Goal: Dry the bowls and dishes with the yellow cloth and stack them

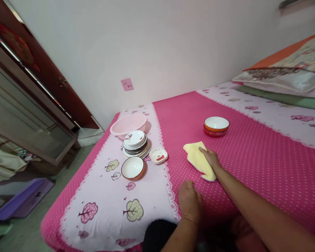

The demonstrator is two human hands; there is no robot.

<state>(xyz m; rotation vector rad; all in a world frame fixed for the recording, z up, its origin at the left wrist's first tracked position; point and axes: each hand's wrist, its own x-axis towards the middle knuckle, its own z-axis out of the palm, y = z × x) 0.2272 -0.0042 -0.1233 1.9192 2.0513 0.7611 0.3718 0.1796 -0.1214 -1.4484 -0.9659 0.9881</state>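
Observation:
My right hand [211, 158] grips the edge of a yellow cloth [199, 159], pinched between thumb and fingers just over the pink dotted bedspread. In a loose fist, my left hand [190, 201] rests on the bed nearer to me, with nothing visible in it. Beyond the cloth stand two stacked bowls [216, 126], an orange one with a white inside on top of a red one. Left of the cloth lies a small square white dish [158, 155] with a red print. An orange bowl [133, 168] with a white inside sits beside it.
A stack of plates [135, 143] stands behind the single bowl, with a pink basin [128, 124] farther back. Cushions [286, 78] are piled at the far right against the wall [173, 42]. On the floor at the left lies a purple container [23, 199].

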